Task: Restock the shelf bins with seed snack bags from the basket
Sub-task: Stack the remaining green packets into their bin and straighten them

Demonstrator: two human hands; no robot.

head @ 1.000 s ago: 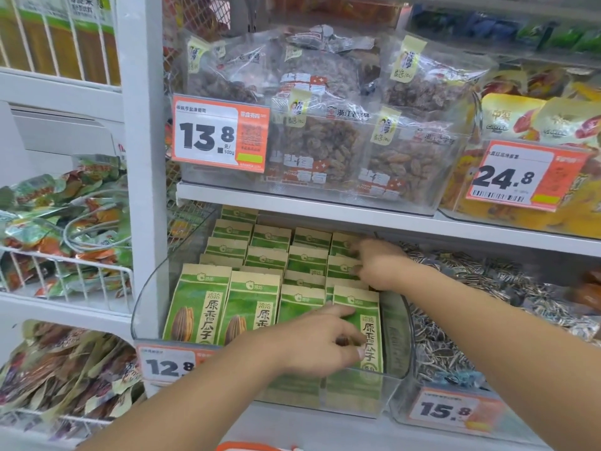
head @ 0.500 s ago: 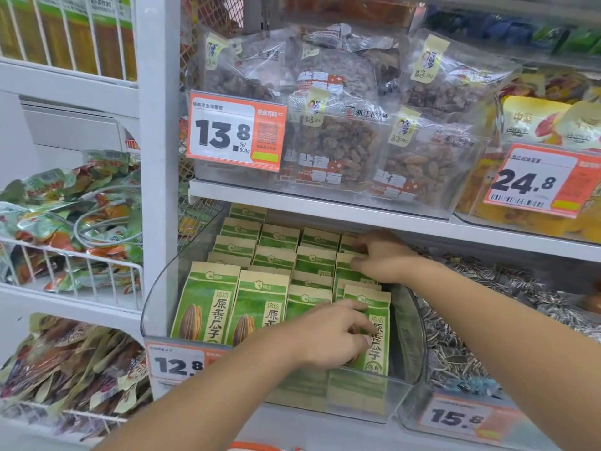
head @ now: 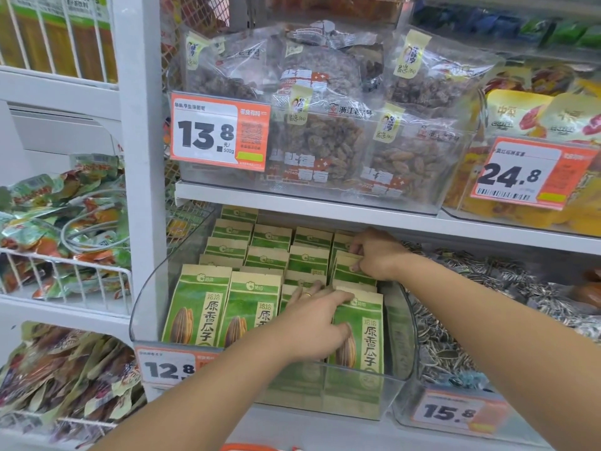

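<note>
Since earlier, both hands shifted slightly within the clear bin (head: pixel 401 379).
Left hand (head: pixel 313 327) grips my front-row seed bag (head: pixel 359 333); behind it, right hand (head: pixel 379 253) pinches a rear bag (head: pixel 349 271). I judge this row nearly seated.

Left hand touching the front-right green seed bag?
Touching. Head view: left hand grips the top edge of the front-right seed bag, fingers over it, thumb on its face.
</note>
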